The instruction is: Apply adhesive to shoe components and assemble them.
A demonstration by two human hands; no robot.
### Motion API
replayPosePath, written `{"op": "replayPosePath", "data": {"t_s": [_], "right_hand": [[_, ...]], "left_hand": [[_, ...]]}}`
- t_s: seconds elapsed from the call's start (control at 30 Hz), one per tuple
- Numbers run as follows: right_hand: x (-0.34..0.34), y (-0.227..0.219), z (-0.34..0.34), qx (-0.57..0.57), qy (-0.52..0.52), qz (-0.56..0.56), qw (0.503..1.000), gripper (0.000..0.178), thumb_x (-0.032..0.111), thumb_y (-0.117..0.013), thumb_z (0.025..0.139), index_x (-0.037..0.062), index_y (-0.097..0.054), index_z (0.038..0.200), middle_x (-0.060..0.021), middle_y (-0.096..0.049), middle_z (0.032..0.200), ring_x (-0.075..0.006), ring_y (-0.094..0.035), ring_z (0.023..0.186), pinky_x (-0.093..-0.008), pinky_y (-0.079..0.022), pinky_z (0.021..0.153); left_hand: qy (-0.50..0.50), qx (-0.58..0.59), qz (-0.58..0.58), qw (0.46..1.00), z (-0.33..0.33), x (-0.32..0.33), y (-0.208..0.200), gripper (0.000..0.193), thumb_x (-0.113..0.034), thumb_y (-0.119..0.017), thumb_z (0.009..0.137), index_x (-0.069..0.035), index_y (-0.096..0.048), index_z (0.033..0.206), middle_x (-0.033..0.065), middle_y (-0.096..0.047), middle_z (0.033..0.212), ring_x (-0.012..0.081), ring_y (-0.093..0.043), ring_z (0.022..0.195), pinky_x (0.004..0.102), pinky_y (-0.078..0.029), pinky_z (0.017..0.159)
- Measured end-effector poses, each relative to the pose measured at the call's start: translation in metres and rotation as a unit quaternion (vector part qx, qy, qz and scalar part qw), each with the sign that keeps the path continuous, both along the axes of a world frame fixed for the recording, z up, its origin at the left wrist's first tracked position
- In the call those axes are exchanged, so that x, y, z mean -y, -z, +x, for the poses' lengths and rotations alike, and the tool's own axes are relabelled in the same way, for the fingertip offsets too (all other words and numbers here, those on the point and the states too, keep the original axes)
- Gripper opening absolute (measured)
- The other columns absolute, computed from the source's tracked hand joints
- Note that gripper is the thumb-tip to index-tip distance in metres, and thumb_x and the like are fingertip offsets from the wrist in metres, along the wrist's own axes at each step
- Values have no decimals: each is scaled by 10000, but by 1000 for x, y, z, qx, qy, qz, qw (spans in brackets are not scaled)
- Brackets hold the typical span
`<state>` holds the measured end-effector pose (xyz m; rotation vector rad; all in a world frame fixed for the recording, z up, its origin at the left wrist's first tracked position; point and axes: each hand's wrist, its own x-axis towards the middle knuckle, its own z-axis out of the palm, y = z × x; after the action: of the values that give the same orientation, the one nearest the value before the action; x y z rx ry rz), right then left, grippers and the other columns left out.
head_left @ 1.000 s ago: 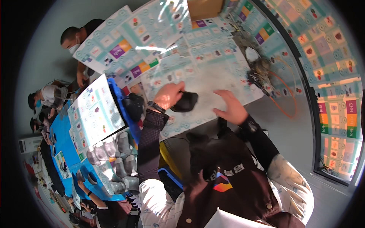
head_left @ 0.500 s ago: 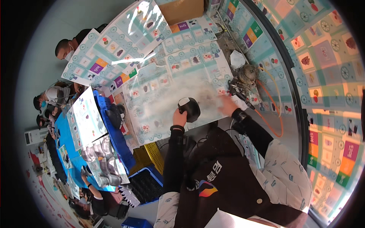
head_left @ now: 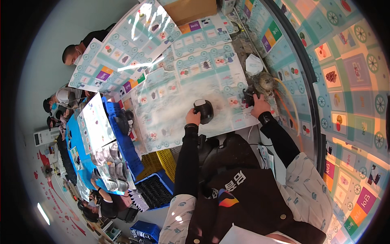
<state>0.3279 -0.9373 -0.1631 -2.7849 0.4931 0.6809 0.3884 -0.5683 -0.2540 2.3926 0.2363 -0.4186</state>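
Your left hand is clenched on a black part, held over the dusty printed sheet. Your right hand grips the tool just right of it, near the sheet's right edge. Open sheet lies left of the part; a hose crowds the right

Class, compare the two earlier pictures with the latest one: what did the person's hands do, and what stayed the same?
The right hand left the printed table cover and reached right to take hold of the dusty tool. The left hand kept its grip on the dark shoe over the table.
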Motion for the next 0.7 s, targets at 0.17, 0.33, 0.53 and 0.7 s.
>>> {"op": "replayPosePath", "data": {"t_s": [0.17, 0.33, 0.53, 0.7], "right_hand": [[-24, 4, -35, 155, 88, 413, 893, 451, 91, -640, 724, 98, -614, 1175, -149, -669, 981, -342, -661, 899, -436, -526, 804], [-79, -55, 2, -26, 67, 493, 867, 392, 109, -631, 764, 67, -657, 1153, -133, -709, 906, -335, -681, 886, -424, -507, 780], [-126, -58, 29, 92, -57, 339, 935, 329, 201, -623, 764, 73, -688, 1060, -211, -690, 920, -413, -644, 933, -458, -498, 799], [-136, -51, 41, 87, -76, 257, 960, 358, 242, -620, 736, 112, -711, 1057, -206, -694, 903, -419, -649, 942, -534, -478, 836]], "left_hand": [[12, 26, 15, 999, 7, -8, 13, 502, -359, -716, 847, -11, -668, 1206, 161, -750, 1001, 312, -719, 933, 417, -555, 841], [-96, -82, -223, 967, 2, -24, 20, 373, -258, -634, 957, -15, -657, 1240, 97, -719, 999, 187, -704, 853, 335, -585, 708], [-96, -91, -239, 962, 2, -26, 26, 361, -224, -611, 969, -14, -642, 1261, 100, -698, 1024, 203, -703, 859, 345, -595, 690], [-97, -87, -265, 955, 1, -31, 29, 355, -217, -607, 971, -11, -641, 1259, 105, -698, 1029, 217, -706, 872, 351, -597, 699]]}}
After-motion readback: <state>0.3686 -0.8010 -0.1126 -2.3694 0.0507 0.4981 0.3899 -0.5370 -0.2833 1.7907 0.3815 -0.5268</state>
